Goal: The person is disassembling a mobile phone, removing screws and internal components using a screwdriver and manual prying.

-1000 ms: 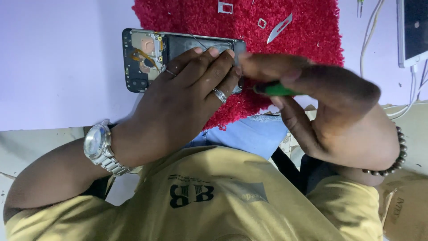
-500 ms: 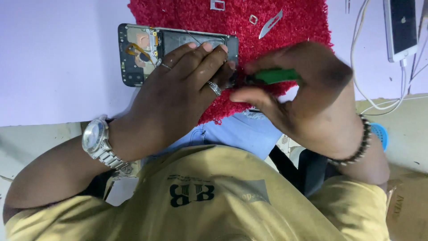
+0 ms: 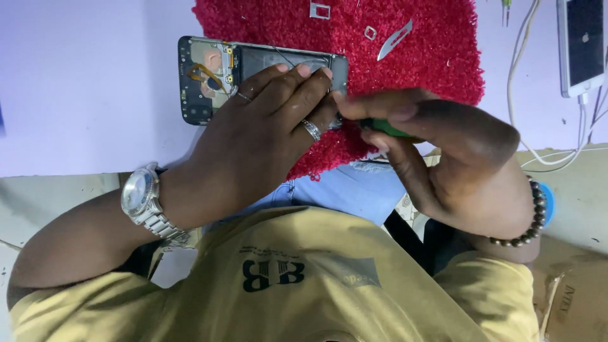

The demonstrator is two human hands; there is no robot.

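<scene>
An opened phone (image 3: 215, 73) lies with its back removed, circuit parts showing, partly on a shaggy red mat (image 3: 430, 69). My left hand (image 3: 259, 136) presses down on the phone's right half, fingers spread over it, rings on two fingers and a silver watch (image 3: 140, 197) at the wrist. My right hand (image 3: 443, 158) pinches a green-handled tool (image 3: 386, 128) whose tip sits at the phone's right end, hidden behind my fingers. A beaded bracelet circles the right wrist.
On the mat lie a small metal blade (image 3: 394, 41), a tiny square frame (image 3: 370, 32) and a small tray part (image 3: 319, 9). A white phone (image 3: 581, 44) with white cables (image 3: 525, 82) lies at the right. A lilac tabletop (image 3: 82, 82) stretches left.
My right hand has shifted left toward the phone's end and its grip on the green tool has turned. The left hand has stayed pressed on the phone.
</scene>
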